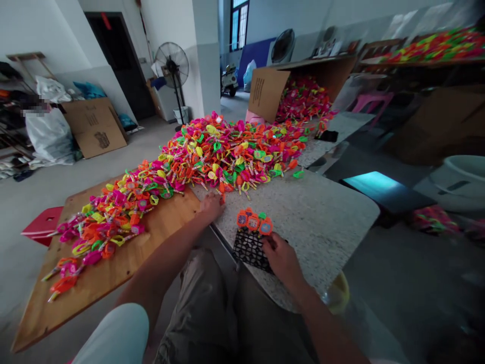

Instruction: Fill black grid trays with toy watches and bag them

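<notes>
A black grid tray (250, 250) lies at the near edge of the speckled tabletop. Several toy watches (253, 221), mostly orange, stand in a row along its far side. My right hand (283, 260) is at the tray's right side, its fingers closed just under the rightmost orange toy watch (266, 226); the fingertips are partly hidden. My left hand (212, 206) is at the near edge of the big heap of toy watches (227, 151). Its fingers are curled on an orange toy watch (222, 197), only part of which shows.
Left of me, a wooden board (159, 232) bears more toy watches. Behind the heap, a cardboard box (269, 93) lies open and full of them. A red stool (43, 226) stands at the left, a white bucket (464, 177) at the right, and a fan (172, 65) farther back.
</notes>
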{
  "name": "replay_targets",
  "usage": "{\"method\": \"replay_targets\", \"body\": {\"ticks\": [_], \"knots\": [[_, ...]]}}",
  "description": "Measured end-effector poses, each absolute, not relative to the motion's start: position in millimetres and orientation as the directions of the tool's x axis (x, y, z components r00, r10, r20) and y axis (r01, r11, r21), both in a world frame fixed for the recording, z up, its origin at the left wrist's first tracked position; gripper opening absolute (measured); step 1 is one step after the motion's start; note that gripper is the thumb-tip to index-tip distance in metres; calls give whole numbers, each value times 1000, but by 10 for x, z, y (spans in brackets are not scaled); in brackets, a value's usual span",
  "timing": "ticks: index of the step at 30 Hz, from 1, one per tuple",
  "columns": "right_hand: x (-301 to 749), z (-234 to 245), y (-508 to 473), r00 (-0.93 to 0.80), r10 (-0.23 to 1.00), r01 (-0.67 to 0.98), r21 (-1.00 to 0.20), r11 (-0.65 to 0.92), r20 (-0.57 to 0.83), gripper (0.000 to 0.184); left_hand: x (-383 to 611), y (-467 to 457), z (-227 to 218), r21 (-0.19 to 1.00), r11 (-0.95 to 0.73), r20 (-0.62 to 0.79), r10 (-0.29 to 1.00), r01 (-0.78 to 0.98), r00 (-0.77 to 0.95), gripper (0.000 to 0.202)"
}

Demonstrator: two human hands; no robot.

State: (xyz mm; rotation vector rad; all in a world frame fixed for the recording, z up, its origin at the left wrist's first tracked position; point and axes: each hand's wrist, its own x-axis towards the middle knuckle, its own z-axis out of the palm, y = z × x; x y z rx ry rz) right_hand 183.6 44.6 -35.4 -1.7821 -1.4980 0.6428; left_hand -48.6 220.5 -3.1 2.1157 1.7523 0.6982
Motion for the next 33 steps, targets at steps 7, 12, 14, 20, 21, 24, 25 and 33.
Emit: {"method": "replay_targets", "body": {"ticks": [7,12,14,20,21,24,25,33], "knots": [[2011,-171,229,309,932,576,-817,-23,191,40,-537,1834,167,584,-244,208,967,774,147,12],[1923,147,17,175,938,670,-734,109,300,46,-635,1064,686,718,-538,286,806,442,518,21],[1832,218,-48,38,943,706,-677,208,329,49,-616,813,867,705,-597,269,724,382,635,22],[1669,208,-157,-212,922,754,-546,366,324,38,-503,543,1038,793,-501,38,607,345,794,23],[1675,200,-169,-241,923,755,-539,373,300,32,-486,539,1023,806,-479,0,587,347,810,24],[1768,178,-169,-263,930,736,-570,366,257,23,-444,571,917,831,-433,-4,626,351,780,26],[1824,164,-147,-233,937,722,-599,345,260,23,-436,603,857,844,-417,34,669,337,742,28],[2197,-83,513,216,955,387,-881,-273,-201,19,-386,1088,122,804,-287,137,942,520,308,20]]}}
